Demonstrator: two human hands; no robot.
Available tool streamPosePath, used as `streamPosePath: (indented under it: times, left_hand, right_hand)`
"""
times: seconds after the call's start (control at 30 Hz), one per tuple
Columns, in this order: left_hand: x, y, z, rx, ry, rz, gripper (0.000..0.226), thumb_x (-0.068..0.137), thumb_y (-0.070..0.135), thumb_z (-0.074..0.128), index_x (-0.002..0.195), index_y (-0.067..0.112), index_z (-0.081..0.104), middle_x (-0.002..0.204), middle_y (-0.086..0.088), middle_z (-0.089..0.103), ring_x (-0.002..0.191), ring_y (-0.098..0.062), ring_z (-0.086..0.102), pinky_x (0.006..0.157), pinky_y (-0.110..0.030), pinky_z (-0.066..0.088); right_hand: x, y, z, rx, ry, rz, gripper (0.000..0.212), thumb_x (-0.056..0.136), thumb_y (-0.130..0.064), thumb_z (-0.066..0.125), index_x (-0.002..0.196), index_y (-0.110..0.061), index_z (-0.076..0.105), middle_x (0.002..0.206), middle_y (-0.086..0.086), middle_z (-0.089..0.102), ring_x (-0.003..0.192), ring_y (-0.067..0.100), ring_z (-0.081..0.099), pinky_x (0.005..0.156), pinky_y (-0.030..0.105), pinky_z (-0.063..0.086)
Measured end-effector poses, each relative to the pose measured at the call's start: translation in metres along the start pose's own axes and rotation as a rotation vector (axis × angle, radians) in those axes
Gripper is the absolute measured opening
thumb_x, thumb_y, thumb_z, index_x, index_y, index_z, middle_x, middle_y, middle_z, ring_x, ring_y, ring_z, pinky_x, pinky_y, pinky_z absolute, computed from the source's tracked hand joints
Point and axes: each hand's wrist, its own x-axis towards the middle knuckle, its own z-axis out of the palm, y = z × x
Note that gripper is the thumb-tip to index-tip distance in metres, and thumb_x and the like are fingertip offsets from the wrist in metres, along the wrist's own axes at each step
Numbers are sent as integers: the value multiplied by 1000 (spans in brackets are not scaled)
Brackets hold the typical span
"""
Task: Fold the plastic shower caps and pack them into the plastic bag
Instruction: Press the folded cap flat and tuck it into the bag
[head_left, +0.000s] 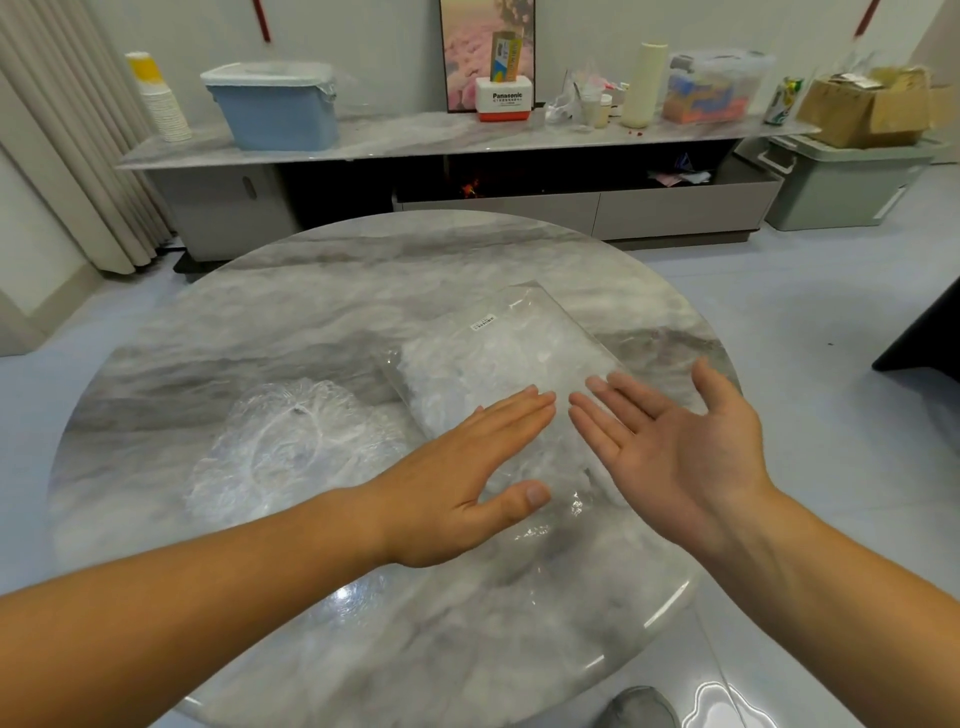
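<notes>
**Both hands open over the bag, one cap loose beside it**

A round marble table (291, 322) fills the view. The clear bag (498, 353) lies slantwise on its right-centre. It is already plump with white crumpled film, and a small label (483, 322) sits near its far end. The near end runs under the hands and thins to flat, glinting plastic. I cannot tell whether the mouth there is open.

Left of the bag, and just touching or nearly touching its edge, one cap (291, 447) lies spread out in a rough disc. Its gathered elastic hem (254, 457) rings the middle.

The left hand (467, 478) is palm down, fingers straight and together and thumb out, low over the bag's near half. Whether it presses the bag or only hovers is unclear. The right hand (675, 441) is turned palm up, fingers straight and relaxed. Neither hand holds anything.

The cap looks almost weightless: thin, limp film, slick on polished stone and likely to spring back at the elastic. It is probably best pinched at the hem on two opposite sides, which gives a firmer grip than the film. It could then be folded flat and pressed to push the air out. The bag is just as slippery, so one hand should pin it or hold its mouth while the other feeds the cap in.
</notes>
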Motion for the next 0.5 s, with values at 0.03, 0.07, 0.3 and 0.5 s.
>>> streamPosePath:
  times: [0.03,0.07,0.3,0.5]
  left_hand:
    - [0,0,1,-5,-1,3,78,96,67,28,161,28,10,168,16,2,150,7,-6,127,-36,10]
    - [0,0,1,-9,-1,8,78,95,67,29,161,28,11,168,15,3,151,7,-5,127,-35,10]
    - [1,2,3,-47,11,50,79,95,68,32,160,25,18,168,12,10,152,5,0,127,-38,13]
    - [1,-2,3,-40,5,33,79,95,68,30,161,26,15,168,14,6,151,6,-2,127,-38,13]
  right_hand:
    - [2,0,4,32,-22,12,75,100,-62,40,136,2,54,136,21,61,126,41,58,108,51,46]
    - [5,1,8,50,-41,25,78,98,-66,40,138,0,54,138,19,61,129,40,56,109,51,45]
    - [24,10,29,-23,-131,37,91,88,-82,36,151,-16,44,156,2,45,121,35,65,104,49,48]
    - [32,8,32,67,-193,85,90,89,-79,42,159,-24,28,162,5,35,114,46,66,95,51,50]
